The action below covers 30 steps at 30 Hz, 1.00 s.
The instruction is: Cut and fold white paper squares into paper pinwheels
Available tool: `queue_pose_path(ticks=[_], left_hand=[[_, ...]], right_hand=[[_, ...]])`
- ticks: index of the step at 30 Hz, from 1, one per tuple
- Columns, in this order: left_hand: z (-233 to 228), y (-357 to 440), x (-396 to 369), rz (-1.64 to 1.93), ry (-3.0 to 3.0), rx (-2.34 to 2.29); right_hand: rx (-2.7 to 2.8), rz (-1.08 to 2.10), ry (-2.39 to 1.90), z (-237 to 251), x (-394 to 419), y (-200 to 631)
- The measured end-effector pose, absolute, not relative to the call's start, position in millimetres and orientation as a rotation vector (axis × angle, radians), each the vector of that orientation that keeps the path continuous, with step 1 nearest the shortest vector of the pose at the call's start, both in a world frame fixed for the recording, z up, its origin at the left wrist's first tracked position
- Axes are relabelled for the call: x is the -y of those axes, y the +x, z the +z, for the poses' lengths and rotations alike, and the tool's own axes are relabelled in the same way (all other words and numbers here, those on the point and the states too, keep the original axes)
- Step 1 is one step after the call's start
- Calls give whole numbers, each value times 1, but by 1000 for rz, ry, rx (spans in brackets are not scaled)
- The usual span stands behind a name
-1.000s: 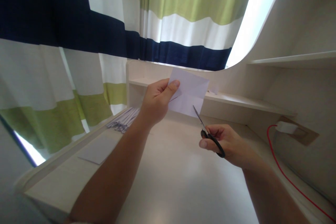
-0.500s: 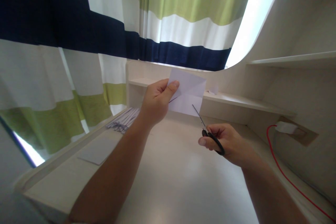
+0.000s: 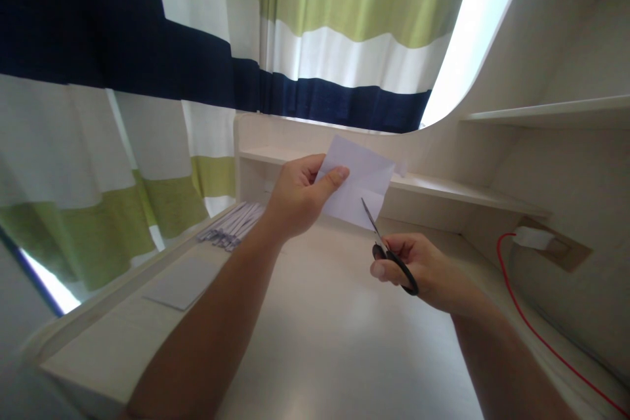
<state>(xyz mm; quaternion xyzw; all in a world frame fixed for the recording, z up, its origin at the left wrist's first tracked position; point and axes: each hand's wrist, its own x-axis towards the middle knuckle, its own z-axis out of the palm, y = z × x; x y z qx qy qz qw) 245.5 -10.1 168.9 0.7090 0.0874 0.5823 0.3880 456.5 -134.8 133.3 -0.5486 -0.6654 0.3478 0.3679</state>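
Observation:
My left hand [image 3: 300, 197] holds a white sheet of paper [image 3: 361, 187] up in the air above the desk, pinched between thumb and fingers at its left edge. My right hand [image 3: 423, 272] grips black-handled scissors [image 3: 388, 252]. Their blades point up and to the left and meet the paper's lower right edge. The sheet shows a crease across its middle.
A pile of narrow white paper strips [image 3: 231, 226] lies at the desk's far left, with a flat grey sheet [image 3: 180, 282] nearer me. A red cable [image 3: 531, 328] runs from a white plug [image 3: 534, 237] on the right wall. Shelves [image 3: 443, 187] stand behind, striped curtains [image 3: 197, 79] beyond.
My left hand has shifted the paper slightly right and down. The scissors' blades have gone further into the paper's lower edge.

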Motion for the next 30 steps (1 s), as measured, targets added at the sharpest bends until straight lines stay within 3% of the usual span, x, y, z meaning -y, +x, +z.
queue_pose_path(ticks=[30], left_hand=[[166, 252, 12, 1381, 1815, -230]], right_hand=[[1662, 838, -1416, 133, 133, 458]])
